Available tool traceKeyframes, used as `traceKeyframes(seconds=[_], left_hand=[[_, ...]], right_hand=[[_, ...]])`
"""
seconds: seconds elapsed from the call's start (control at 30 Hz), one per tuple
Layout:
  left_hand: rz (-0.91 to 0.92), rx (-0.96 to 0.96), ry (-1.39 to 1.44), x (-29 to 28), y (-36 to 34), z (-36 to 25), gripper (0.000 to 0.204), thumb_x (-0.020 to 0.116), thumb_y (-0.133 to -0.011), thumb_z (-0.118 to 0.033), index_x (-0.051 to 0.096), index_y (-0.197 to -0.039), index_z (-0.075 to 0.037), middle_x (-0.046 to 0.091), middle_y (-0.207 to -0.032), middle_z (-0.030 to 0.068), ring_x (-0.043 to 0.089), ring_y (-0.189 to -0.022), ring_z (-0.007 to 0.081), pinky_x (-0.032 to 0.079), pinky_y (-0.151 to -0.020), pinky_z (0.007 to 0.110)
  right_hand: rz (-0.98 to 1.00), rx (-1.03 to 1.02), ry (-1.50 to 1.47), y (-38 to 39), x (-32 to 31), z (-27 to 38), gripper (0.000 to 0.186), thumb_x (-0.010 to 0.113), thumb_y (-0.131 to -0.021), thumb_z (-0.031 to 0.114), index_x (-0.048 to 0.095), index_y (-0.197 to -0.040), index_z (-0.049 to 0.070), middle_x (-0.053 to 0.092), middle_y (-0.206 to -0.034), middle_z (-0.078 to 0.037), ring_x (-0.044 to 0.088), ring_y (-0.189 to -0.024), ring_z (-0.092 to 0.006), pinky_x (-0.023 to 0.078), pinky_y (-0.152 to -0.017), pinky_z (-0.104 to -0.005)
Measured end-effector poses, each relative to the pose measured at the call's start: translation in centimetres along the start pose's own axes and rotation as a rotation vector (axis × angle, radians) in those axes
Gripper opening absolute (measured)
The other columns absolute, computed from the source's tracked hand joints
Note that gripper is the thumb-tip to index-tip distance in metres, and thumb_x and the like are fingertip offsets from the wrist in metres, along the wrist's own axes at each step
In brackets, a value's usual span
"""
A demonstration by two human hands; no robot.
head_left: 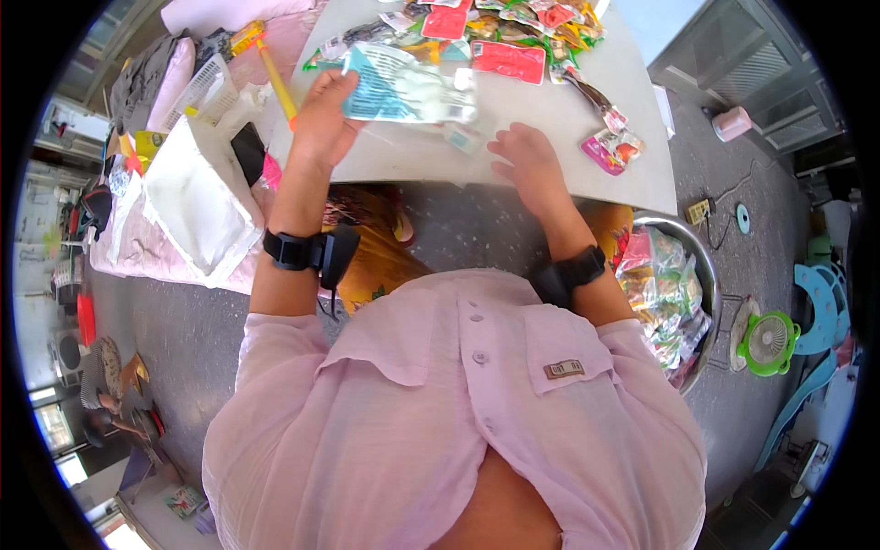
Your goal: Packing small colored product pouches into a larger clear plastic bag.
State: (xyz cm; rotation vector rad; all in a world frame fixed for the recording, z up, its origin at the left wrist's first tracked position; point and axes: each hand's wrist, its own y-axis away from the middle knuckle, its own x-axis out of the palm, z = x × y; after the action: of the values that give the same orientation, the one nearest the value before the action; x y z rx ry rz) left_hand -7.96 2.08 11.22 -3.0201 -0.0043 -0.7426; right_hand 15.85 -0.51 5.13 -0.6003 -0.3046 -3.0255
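Note:
Over the white table (412, 151), my left hand (325, 115) is closed on the left end of a flat teal plastic packet (408, 84) with a clear, pale-filled right part. Beside it my right hand (530, 163) hovers near the table's front edge, fingers apart and somewhat blurred, with nothing in it. Between my hands, just below the teal packet, is a small pale packet (462, 137), too smeared to make out. A pink packet (611, 151) lies on the table to the right of my right hand. Red packets (509, 61) lie beyond the teal one.
A pile of small colourful packets (541, 23) covers the table's far side. Down to my right stands a metal basin (704, 275) full of packets. On my left, a white foam box (202, 197) and a yellow-handled tool (275, 73) lie on pink cloth. A green fan (768, 343) is at far right.

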Motion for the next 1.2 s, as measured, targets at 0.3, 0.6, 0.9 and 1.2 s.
traceKeyframes(seconds=[0.3, 0.6, 0.9, 1.2], left_hand=[[0.139, -0.403, 0.363, 2.5, 4.0, 8.4, 0.014, 0.043, -0.075, -0.010, 0.044, -0.086, -0.001, 0.050, -0.087, 0.0092, 0.051, -0.078, 0.0200, 0.043, -0.070, 0.035], [0.341, -0.357, -0.225, 4.2, 4.4, 9.9, 0.019, 0.044, -0.075, -0.006, 0.044, -0.094, -0.002, 0.052, -0.088, 0.0062, 0.050, -0.081, 0.0161, 0.041, -0.071, 0.029], [0.276, 0.933, -1.123, 8.3, 5.8, 7.3, 0.017, 0.048, -0.062, -0.001, 0.050, -0.079, -0.002, 0.049, -0.073, 0.0085, 0.047, -0.069, 0.0232, 0.038, -0.061, 0.033], [0.620, 1.312, -1.237, 8.0, 6.9, 7.5, 0.016, 0.052, -0.053, -0.006, 0.049, -0.068, -0.007, 0.048, -0.076, 0.0030, 0.045, -0.074, 0.0199, 0.037, -0.062, 0.033]], right_hand=[[0.255, 0.237, -0.193, 2.1, -5.1, 0.2, 0.026, 0.048, -0.076, 0.016, 0.044, -0.099, 0.004, 0.053, -0.086, -0.005, 0.054, -0.070, -0.0134, 0.047, -0.053, -0.0240], [0.235, 0.171, -0.145, 3.8, -8.2, 0.1, 0.024, 0.049, -0.076, 0.015, 0.046, -0.098, 0.005, 0.053, -0.087, -0.005, 0.053, -0.073, -0.0128, 0.046, -0.058, -0.0242], [0.001, 0.152, -0.238, 3.8, -6.2, -0.4, 0.023, 0.049, -0.076, 0.019, 0.042, -0.092, 0.005, 0.049, -0.089, -0.007, 0.049, -0.085, -0.0194, 0.042, -0.066, -0.0302], [0.362, 0.302, -0.675, 3.4, -9.8, 0.3, 0.046, 0.042, -0.075, 0.043, 0.042, -0.102, 0.006, 0.052, -0.089, -0.009, 0.052, -0.079, -0.0240, 0.043, -0.064, -0.0348]])
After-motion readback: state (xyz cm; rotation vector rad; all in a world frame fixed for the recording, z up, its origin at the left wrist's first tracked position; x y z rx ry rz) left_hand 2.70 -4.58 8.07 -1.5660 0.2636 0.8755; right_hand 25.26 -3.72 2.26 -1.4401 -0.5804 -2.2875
